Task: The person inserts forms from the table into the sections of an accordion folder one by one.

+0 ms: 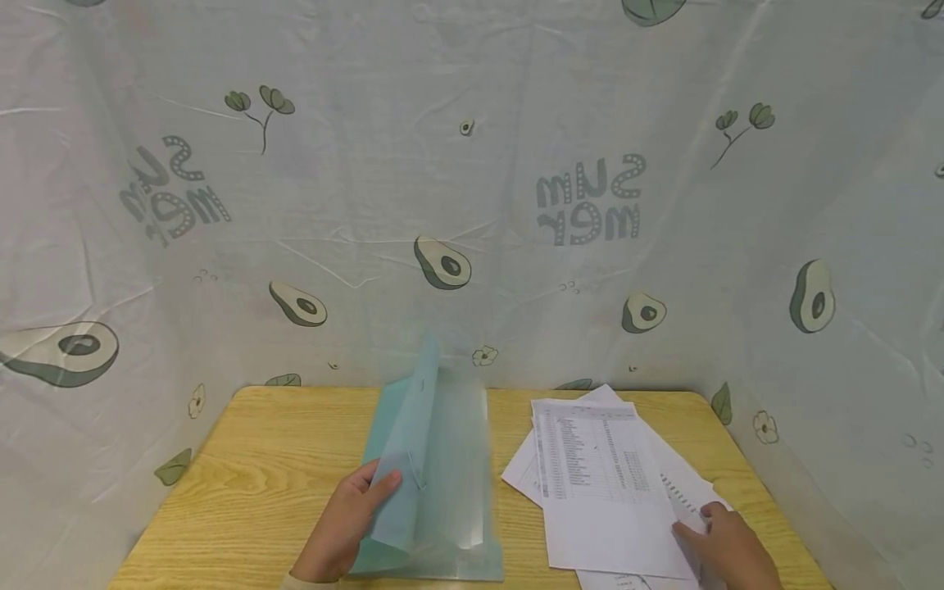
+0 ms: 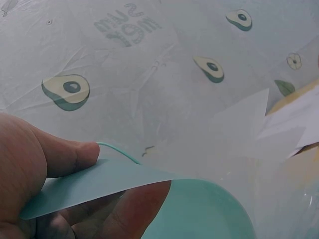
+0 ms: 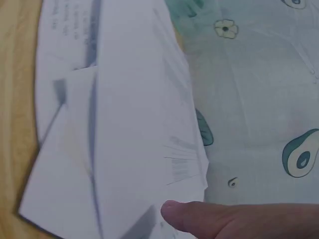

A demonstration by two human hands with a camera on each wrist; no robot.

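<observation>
Here is the left hand [image 1: 352, 516], pinching the blue-green cover [image 1: 398, 500] of the folder [image 1: 459, 483], thumb [image 2: 75, 157] on top and fingers [image 2: 137, 209] beneath, the flap standing up off the rest! The folder lies just to that hand's right, reaching away from the person, its long axis running fore and aft on the table [image 1: 251, 483]. And over to its far side, well apart from the left hand, come the papers [image 1: 605, 528], a fanned stack, the top sheet's long axis pointing mostly away. The right hand [image 1: 730, 549] is clearly nearer to those: it touches their near right part, most of the sheets spreading ahead and to its left, thumb laid over them, a gap showing to the forefinger; whether it pinches any sheet, nobody can tell from here.
</observation>
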